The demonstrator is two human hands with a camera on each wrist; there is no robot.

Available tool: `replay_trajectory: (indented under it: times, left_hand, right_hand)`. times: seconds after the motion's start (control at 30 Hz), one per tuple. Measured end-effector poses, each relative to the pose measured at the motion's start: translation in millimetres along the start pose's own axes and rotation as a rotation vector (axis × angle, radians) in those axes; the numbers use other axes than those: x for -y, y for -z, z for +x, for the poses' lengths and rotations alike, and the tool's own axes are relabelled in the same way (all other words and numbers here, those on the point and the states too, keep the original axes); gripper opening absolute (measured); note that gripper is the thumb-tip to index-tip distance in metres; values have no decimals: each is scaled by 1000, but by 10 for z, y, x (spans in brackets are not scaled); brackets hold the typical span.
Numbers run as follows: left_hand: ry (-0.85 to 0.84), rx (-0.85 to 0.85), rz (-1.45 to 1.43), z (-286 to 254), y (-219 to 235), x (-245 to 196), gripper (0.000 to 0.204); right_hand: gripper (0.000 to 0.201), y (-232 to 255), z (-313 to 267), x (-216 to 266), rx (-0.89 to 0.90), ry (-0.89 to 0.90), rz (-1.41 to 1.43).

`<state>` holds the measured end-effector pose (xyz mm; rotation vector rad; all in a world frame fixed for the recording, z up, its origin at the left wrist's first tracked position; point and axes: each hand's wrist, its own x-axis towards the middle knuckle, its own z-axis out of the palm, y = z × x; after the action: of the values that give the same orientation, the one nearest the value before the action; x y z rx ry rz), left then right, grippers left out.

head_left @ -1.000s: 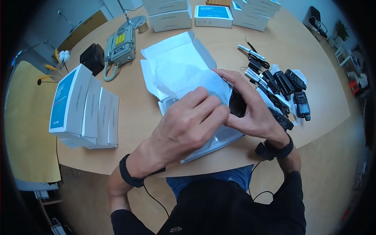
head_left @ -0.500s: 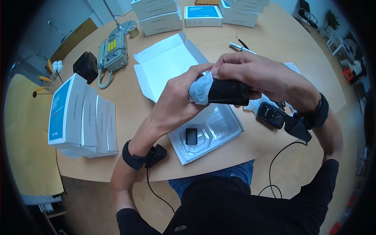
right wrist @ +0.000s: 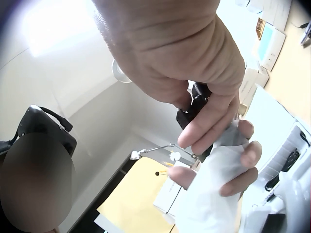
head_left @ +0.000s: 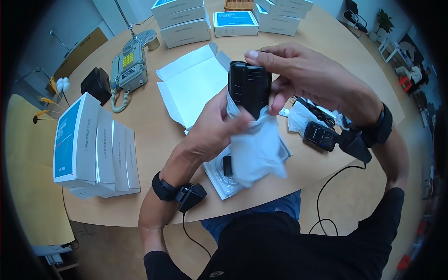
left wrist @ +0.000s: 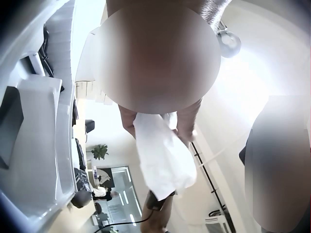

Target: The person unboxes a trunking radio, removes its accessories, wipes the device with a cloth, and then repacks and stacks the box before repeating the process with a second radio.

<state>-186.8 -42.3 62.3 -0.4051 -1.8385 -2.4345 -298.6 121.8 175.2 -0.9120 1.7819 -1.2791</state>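
Observation:
A black handheld radio (head_left: 249,86) stands upright in front of me, its upper part bare and its lower end inside a thin white sleeve (head_left: 256,151). My left hand (head_left: 210,128) holds the sleeve around the radio's lower left side. With thumb and fingers, my right hand (head_left: 301,72) grips the radio's upper right side. The sleeve hangs loose below both hands and also shows in the right wrist view. Under it lies the open white box, its lid (head_left: 186,86) folded back and its clear tray (head_left: 217,179) holding a small black block (head_left: 227,165).
White boxes (head_left: 88,144) are stacked at the left, and more boxes (head_left: 184,30) stand at the back. A grey-green telephone (head_left: 129,70) sits back left beside a black case (head_left: 96,85). Another radio (head_left: 320,136), cables and white wrapping lie to the right.
From over the open box, the wrapped radio has been lifted and turned upright. Its sleeve has slid down, baring the upper part, and now dangles over the tray. The right hand has moved up.

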Motion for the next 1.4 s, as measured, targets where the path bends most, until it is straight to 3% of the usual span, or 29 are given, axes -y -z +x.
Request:
replay_trajectory:
  times: [0.07, 0.1, 0.17, 0.2, 0.23, 0.3, 0.33, 0.37, 0.57, 0.7, 0.77, 0.83, 0.9, 0.97, 1.03, 1.07, 1.1, 1.17, 1.3, 1.4]
  left_hand:
    - [101, -4, -463, 20, 14, -22, 93]
    - [91, -11, -470, 12, 10, -28, 93]
    - [38, -66, -475, 21, 22, -62, 83]
    - [-33, -76, -341, 18, 25, -104, 75]
    - [-44, -82, -342, 10, -22, -158, 75]
    - [0, -283, -341, -7, -151, -223, 70]
    - [-27, -127, -379, -15, -76, -208, 66]
    - [-24, -125, -382, -26, -84, -180, 66]
    - [95, -301, -351, -18, -225, -227, 70]
    - [56, -213, -319, -21, -200, -230, 71]
    - [47, -194, -297, -30, -224, -268, 72]
    - [-8, -189, -292, -23, -267, -273, 77]
    - [-7, -155, -257, -38, -241, -254, 83]
    - [-5, -117, -224, -46, -215, -247, 89]
    - [-21, -36, -221, -52, -194, -242, 105]
    - [-74, 17, -230, -45, -118, -200, 113]
    - [-76, 18, -230, -39, -104, -201, 113]
    - [-82, 47, -78, -36, -113, -269, 116]
    - [8, 32, -41, -59, -141, -333, 119]
    - [5, -23, -153, -114, -188, -321, 108]
  right_hand:
    - [51, -65, -1, -69, -45, 89, 46]
    - [47, -138, -41, -96, -160, 176, -6]
    - [39, -190, -134, -209, -515, 533, -501]
    - [33, -184, -163, -263, -633, 821, -782]
    - [30, -203, -246, -263, -579, 901, -968]
    - [26, -318, -299, -264, -447, 874, -967]
    - [26, -332, -303, -302, -414, 861, -996]
    - [26, -340, -299, -351, -381, 849, -1025]
    - [24, -310, -306, -403, -289, 966, -1258]
    - [24, -396, -350, -407, -343, 967, -1017]
    - [24, -452, -428, -389, -296, 812, -743]
    - [22, -473, -426, -418, -305, 871, -763]
    - [22, -512, -496, -300, -210, 495, -303]
    - [20, -464, -508, -155, -160, 415, -266]
    - [20, -419, -497, -147, -185, 487, -610]
    - [18, -436, -426, -237, -299, 647, -625]
    - [18, -420, -417, -244, -299, 648, -627]
    - [22, -391, -403, -243, -386, 837, -745]
    - [27, -425, -393, -175, -455, 1047, -875]
    - [25, -506, -362, -156, -458, 1048, -884]
